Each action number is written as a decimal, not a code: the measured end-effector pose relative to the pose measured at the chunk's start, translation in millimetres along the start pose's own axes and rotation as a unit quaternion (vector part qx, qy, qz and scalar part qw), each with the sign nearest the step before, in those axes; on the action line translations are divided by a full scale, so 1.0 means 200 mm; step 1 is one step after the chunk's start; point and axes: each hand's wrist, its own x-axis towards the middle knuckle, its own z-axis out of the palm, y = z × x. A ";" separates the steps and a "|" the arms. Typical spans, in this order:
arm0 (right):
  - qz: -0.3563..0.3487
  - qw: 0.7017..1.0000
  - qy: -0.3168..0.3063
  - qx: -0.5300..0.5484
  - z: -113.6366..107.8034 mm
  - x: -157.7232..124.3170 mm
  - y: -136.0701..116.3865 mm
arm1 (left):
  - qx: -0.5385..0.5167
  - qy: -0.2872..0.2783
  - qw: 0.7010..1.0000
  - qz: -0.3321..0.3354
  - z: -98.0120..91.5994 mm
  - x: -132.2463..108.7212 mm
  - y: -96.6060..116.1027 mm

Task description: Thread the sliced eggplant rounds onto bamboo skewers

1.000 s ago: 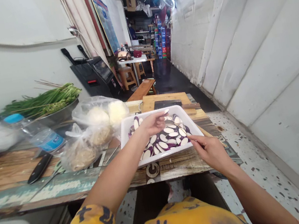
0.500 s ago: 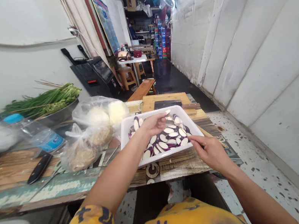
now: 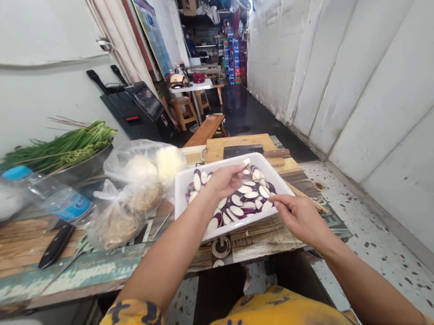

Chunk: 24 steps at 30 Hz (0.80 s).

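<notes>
In the head view, a white tray (image 3: pixel 235 229) holds many oval eggplant slices (image 3: pixel 236 212) with purple skin and pale flesh. Over the tray's far half, my left hand (image 3: pixel 226 181) is closed, pinching a single eggplant slice (image 3: pixel 246 162) at its fingertips. My right hand (image 3: pixel 300 218) is at the tray's near right corner, its thumb and fingers closed on the end of a thin wooden skewer (image 3: pixel 270 193). That skewer slants up and left above the slices toward my left fingertips. Whether its tip is in the slice is too small to tell.
More skewers (image 3: pixel 307 199) lie right of the tray. Behind it, a cleaver (image 3: pixel 242 150) rests on a cutting board (image 3: pixel 215 151). To the left are plastic bags (image 3: pixel 116 225), a water bottle (image 3: pixel 67 203), a black-handled knife (image 3: pixel 57 245) and a bowl of greens (image 3: pixel 87 166).
My two hands have come very slightly closer together, with the slice and the skewer still in them. The view has shifted a little; the other things lie as before.
</notes>
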 end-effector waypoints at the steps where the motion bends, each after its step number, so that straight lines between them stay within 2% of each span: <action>1: 0.001 1.000 0.002 -0.001 0.01 0.01 0.00 | 0.011 -0.006 1.000 -0.001 0.01 0.00 -0.01; 6: 0.001 0.999 0.036 0.002 0.07 0.09 -0.01 | 0.037 -0.025 0.999 -0.001 0.04 -0.01 -0.04; 15: -0.025 0.999 0.038 -0.009 0.10 0.10 0.04 | 0.001 0.063 0.997 0.047 0.07 -0.01 -0.04; 24: -0.035 0.999 0.028 0.011 0.08 0.01 0.02 | -0.094 0.111 0.989 0.014 0.01 0.02 0.00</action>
